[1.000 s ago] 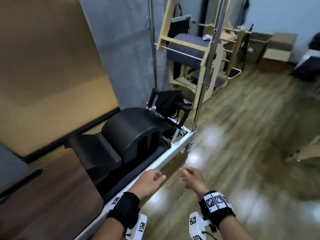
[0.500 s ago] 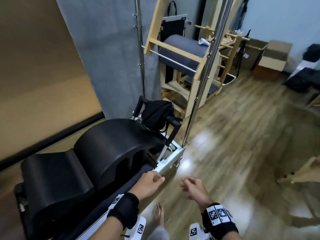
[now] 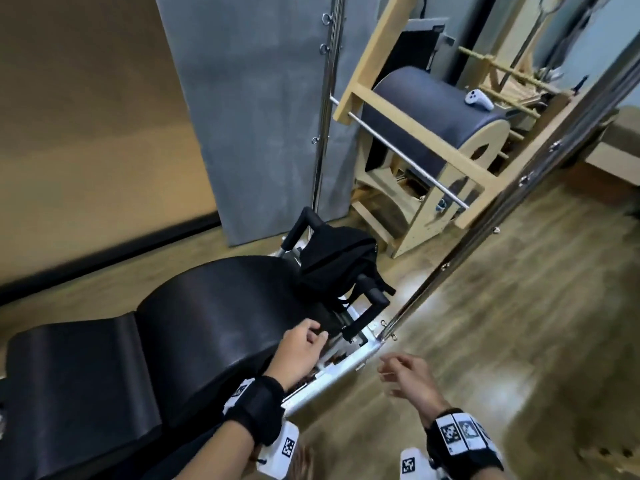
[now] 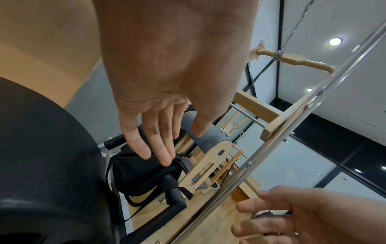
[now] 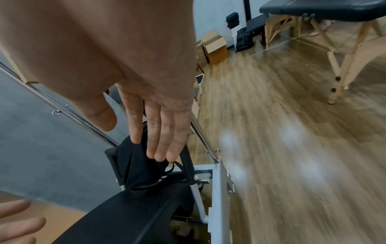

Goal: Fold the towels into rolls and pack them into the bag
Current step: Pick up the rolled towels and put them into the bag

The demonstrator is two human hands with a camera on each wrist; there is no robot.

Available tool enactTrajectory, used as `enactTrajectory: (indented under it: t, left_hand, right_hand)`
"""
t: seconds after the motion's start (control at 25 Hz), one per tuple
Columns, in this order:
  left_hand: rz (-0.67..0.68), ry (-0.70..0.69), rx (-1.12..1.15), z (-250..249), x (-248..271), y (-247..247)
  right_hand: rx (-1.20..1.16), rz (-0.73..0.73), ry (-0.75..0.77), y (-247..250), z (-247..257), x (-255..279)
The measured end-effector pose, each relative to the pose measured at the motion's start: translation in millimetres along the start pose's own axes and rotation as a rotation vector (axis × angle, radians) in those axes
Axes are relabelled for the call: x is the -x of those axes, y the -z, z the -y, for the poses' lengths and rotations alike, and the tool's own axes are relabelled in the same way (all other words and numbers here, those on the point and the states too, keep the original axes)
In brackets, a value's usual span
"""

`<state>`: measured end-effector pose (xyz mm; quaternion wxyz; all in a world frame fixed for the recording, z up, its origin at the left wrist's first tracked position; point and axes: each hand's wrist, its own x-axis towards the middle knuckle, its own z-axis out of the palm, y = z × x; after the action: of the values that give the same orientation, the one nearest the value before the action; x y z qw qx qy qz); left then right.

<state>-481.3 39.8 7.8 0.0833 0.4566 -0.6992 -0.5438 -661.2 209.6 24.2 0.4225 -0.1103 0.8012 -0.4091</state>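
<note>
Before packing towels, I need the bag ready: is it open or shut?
Cannot tell: the black bag hangs slumped over the padded bar; no opening shows.

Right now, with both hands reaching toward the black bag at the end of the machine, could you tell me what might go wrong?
1. The black bag hangs draped over the padded bar; a one-sided pull could snag its straps there.
2. The slanted metal pole stands close beside the right hand, which might knock against it.
3. No towels are visible, so both the right and the left hand are empty, and taking the bag now may mean going back for the towels.
</note>
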Motion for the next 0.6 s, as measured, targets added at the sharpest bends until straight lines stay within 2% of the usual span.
enactTrajectory:
  t: [0.24,0.4,0.52,0.6]
  left_hand:
    - [-0.084,0.047,0.038,-14.6,-94.0,18.1]
    - [-0.16,0.051,-0.007,-5.3,-169.8,16.2]
    - [-0.215,0.16,-0.021,8.1,-240.6,6.1]
    - [-0.183,0.267,-0.022,19.3,-286.6,-3.5]
  right_hand:
    - [0.09,-0.079,0.125,-16.0,93.5,-123.3]
    - [0.095,-0.168,0.135,-35.9,150.6,-219.6]
    - [0.149,-0.217,0.126,-52.6,174.5,-295.8]
    - [0.234,-0.232,0.11,-58.2,179.1,-343.8]
